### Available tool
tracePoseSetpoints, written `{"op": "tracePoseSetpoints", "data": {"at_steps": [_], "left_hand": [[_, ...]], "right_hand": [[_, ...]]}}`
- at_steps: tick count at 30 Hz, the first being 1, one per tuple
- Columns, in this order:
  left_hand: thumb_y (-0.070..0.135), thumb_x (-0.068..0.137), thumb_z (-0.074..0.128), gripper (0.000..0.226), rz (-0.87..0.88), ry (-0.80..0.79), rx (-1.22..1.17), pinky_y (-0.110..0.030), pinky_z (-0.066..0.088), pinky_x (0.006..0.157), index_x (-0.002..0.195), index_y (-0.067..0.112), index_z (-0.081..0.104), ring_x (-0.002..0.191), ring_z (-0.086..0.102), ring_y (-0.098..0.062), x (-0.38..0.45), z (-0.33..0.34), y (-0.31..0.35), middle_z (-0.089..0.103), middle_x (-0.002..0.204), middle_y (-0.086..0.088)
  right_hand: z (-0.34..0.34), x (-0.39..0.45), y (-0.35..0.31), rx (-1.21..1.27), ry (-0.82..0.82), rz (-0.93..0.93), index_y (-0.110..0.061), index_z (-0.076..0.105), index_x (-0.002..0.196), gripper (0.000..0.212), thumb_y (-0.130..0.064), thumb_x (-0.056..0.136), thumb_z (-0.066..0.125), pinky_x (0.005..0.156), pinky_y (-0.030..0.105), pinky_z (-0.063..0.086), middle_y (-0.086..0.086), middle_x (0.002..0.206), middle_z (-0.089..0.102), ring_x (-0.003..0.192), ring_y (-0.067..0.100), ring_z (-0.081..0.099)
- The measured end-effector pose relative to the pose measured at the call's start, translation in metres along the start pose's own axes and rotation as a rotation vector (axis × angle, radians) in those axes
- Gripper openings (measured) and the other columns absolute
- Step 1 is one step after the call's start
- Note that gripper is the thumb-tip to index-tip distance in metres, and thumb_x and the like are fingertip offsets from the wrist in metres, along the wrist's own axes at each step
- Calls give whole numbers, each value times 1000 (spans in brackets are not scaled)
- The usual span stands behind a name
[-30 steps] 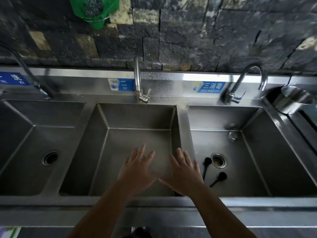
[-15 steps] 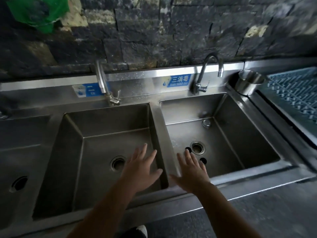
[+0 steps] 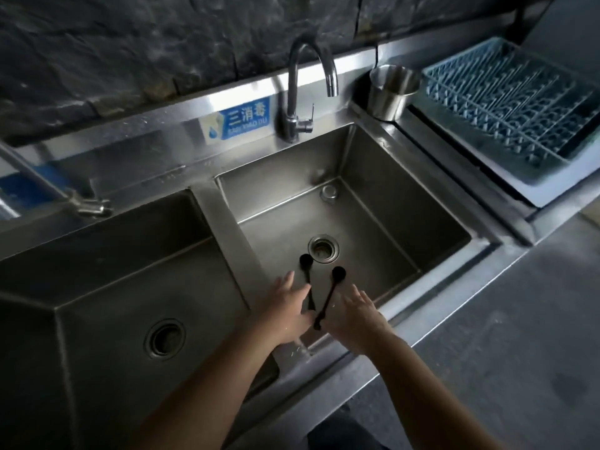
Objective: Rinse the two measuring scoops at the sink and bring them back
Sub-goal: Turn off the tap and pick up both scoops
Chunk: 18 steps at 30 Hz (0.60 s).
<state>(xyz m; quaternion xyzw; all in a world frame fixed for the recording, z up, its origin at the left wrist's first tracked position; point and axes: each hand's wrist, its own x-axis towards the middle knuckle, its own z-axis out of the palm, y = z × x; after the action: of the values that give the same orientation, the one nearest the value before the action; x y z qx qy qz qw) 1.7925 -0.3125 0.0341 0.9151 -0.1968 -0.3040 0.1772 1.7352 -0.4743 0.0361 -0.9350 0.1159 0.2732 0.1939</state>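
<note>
Dark rough stone wall (image 3: 146, 53) runs behind a long steel counter (image 3: 506, 336) with sunken sink basins. On the right, the right basin (image 3: 383, 203) has a round drain (image 3: 323, 249) in its floor and a small metal fitting (image 3: 328, 192) near its back corner. Behind it stands a curved tap (image 3: 303, 92), with a blue sign (image 3: 240, 122) on the steel backsplash just to its left. No water shows at the spout. To the left lies the middle basin (image 3: 107, 287) with its own drain (image 3: 165, 337); a second tap (image 3: 69, 198) at its far left is blurred. Right of the curved tap a steel cup (image 3: 391, 90) stands on the ledge, and beyond it sits a blue dish rack (image 3: 509, 102).

Two black measuring scoops lie on the floor of the right basin, near its front left corner. The left scoop (image 3: 306, 266) has its round bowl just beside the drain, its handle running toward the front wall. The right scoop (image 3: 336, 280) lies slanted, its bowl near the drain, its handle end crossing close to the other handle.

Both hands reach down over the front rim. The left hand (image 3: 285, 311) is spread, fingers loose, beside the left scoop's handle. The right hand (image 3: 352, 311) is likewise open, fingers extended, just right of the slanted handle. Whether either hand touches a handle, I cannot tell; neither is closed around one.
</note>
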Motion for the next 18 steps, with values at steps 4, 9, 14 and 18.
{"op": "tracePoseSetpoints", "data": {"at_steps": [4,9,14,18], "left_hand": [[44,89,54,74,-59,-39,-45,-44,33,110,151,19,23,140,32,-35,60,12,6,28,157,-14],[43,84,53,52,-196,-107,-85,-44,50,89,127,16,45,113,57,-35,147,36,5,59,128,-14],[42,82,54,44,-387,-220,-154,-46,50,91,116,14,54,112,59,-34,218,78,-15,62,121,-16],[31,83,54,39,-559,-196,-243,-43,50,92,115,7,52,115,57,-36,254,112,-31,60,122,-19]], "right_hand": [[-5,63,14,118,-92,84,-17,48,137,70,-59,81,59,106,48,42,10,145,41,132,29,41],[7,151,33,216,-254,217,-9,59,125,40,-29,91,54,98,42,49,17,130,59,117,33,57],[41,220,63,585,-348,461,-3,60,127,42,-25,91,61,95,34,48,19,128,63,118,33,59],[80,259,86,705,-381,708,-1,62,122,39,-20,88,58,89,34,51,19,121,65,113,33,62]]}}
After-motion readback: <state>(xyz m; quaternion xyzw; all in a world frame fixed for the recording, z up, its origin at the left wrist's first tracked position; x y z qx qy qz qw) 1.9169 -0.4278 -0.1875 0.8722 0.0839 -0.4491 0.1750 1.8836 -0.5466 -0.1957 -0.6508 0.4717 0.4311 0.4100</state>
